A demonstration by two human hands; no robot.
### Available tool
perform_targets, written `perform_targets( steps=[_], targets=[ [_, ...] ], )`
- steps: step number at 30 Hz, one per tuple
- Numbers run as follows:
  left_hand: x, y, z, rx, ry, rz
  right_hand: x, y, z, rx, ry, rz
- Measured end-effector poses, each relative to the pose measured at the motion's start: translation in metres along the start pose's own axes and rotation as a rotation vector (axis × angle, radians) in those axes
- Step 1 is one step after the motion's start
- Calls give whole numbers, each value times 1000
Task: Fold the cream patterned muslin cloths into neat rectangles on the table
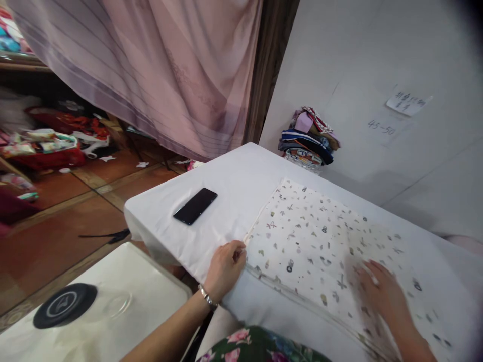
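A cream cloth printed with small grey and brown motifs (pixel 313 236) lies flat on a table covered in white (pixel 234 176). My left hand (pixel 225 268) is closed in a pinch on the cloth's near left corner. My right hand (pixel 385 294) lies flat on the cloth with its fingers stretched out, and it is blurred by motion. A silver bracelet sits on my left wrist.
A black phone (pixel 195 205) lies on the table left of the cloth. A stack of folded fabrics (pixel 307 138) stands at the table's far edge against the white wall. A white surface with a black disc (pixel 65 304) is at lower left. A pink curtain (pixel 169 65) hangs behind.
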State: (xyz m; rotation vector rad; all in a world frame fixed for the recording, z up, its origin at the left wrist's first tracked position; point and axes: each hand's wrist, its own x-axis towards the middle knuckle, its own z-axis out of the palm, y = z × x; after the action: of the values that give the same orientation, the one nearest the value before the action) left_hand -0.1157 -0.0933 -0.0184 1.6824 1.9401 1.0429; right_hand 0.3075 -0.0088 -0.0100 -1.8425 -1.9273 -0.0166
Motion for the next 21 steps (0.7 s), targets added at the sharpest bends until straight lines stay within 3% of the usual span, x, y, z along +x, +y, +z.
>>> perform_targets(
  steps=[4, 6, 8, 10, 14, 21],
  targets=[
    [-3, 3, 1, 72, 22, 120, 22, -120, 40, 407, -314, -15],
    [-5, 5, 2, 136, 19, 216, 35, -177, 56, 602, -409, -3],
    [-7, 7, 3, 181, 18, 294, 49, -221, 72, 697, -520, 16],
    [-8, 8, 4, 198, 15, 339, 62, -249, 87, 667, -537, 0],
    [-8, 8, 5, 188, -9, 368, 79, -266, 111, 576, -558, -1],
    [-4, 6, 1, 4, -61, 196, 75, -249, 117, 842, -665, 251]
  ],
)
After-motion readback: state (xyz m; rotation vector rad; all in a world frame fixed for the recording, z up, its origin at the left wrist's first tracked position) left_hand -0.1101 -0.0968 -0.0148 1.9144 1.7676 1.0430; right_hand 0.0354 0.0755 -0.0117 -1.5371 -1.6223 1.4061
